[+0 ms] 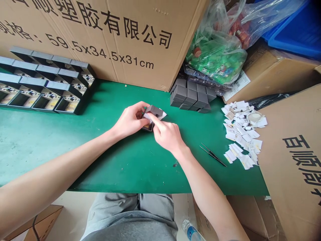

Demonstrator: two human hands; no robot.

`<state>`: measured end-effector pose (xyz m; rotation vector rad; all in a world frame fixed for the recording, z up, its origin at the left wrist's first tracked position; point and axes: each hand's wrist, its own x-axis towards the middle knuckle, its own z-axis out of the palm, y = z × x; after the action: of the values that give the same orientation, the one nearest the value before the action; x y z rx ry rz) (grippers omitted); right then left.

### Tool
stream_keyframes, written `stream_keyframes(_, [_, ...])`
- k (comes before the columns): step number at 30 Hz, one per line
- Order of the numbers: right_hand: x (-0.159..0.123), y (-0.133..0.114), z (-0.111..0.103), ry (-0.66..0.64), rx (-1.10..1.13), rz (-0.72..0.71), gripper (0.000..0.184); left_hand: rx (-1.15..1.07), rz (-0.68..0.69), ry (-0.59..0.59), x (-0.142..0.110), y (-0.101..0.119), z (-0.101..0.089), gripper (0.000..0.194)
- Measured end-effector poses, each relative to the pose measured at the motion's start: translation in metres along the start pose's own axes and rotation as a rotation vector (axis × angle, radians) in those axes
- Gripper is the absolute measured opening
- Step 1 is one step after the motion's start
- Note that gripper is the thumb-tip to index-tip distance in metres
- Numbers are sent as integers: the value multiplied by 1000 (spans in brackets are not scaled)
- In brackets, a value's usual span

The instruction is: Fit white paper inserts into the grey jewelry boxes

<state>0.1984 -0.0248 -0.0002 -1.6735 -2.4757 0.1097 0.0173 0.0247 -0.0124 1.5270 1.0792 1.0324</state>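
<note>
My left hand (129, 120) grips a small dark grey box (153, 111) from the left, with its fingers curled around the box. A white paper piece (162, 115) sticks out from the box's right side, and another white bit shows at the near left corner. My right hand (165, 135) presses in from below, its index finger and thumb pinching the white paper against the box. Part of the box is hidden behind my fingers. A pair of black-tipped tweezers (213, 154) lies on the green mat (100, 160), to the right of my right hand and not touching it.
Several stacked dark grey boxes (192, 95) stand behind my hands. Open boxes in black racks (42, 87) sit at the left. A heap of white paper scraps (242, 132) lies at the right. Large cardboard cartons (100, 36) and plastic bags (215, 55) border the mat.
</note>
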Motion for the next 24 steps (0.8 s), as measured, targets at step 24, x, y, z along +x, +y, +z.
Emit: stream_keyframes(24, [2, 13, 21, 324, 85, -103, 45, -191, -120, -76, 0, 9, 1, 41])
